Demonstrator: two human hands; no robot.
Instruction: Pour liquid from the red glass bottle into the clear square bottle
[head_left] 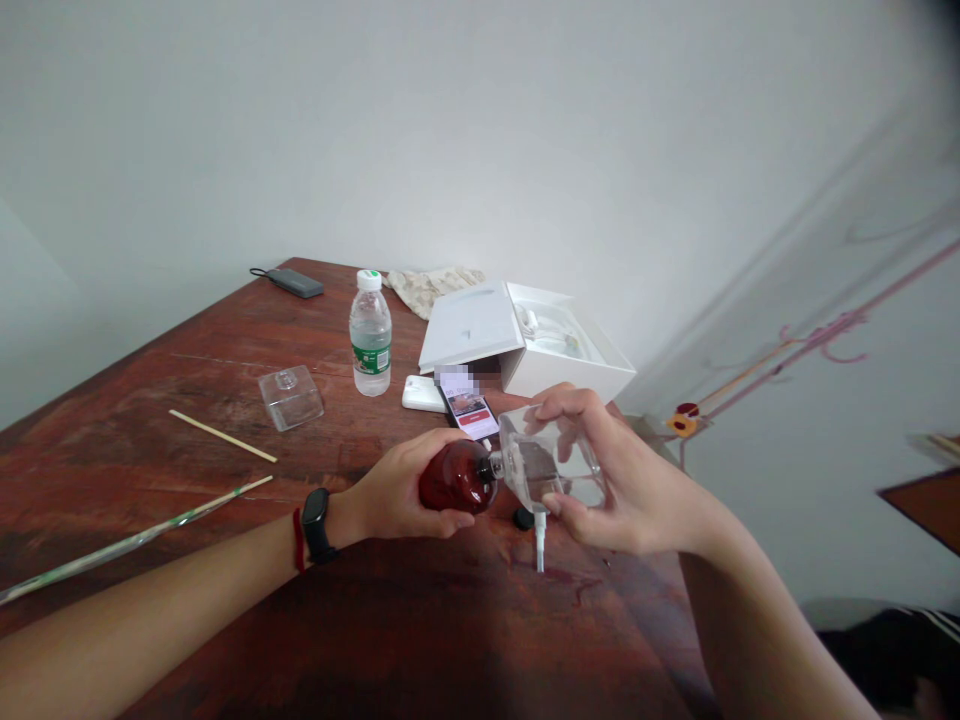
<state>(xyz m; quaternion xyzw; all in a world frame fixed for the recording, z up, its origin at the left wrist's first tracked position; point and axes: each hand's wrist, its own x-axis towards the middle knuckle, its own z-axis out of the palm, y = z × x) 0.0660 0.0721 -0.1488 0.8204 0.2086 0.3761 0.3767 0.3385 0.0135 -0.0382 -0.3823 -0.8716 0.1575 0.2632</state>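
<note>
My left hand grips a small dark red bottle, held on its side above the wooden table. My right hand holds a clear square glass bottle, also tipped sideways. The two bottle necks meet mouth to mouth between my hands. A white spray pump with its tube lies on the table just below the bottles, beside a small black cap. A red stain marks the wood near the pump.
A phone and white power bank lie behind my hands, with a water bottle, an open white box, a clear cap, a wooden stick, a long wrapped stick and a dark device.
</note>
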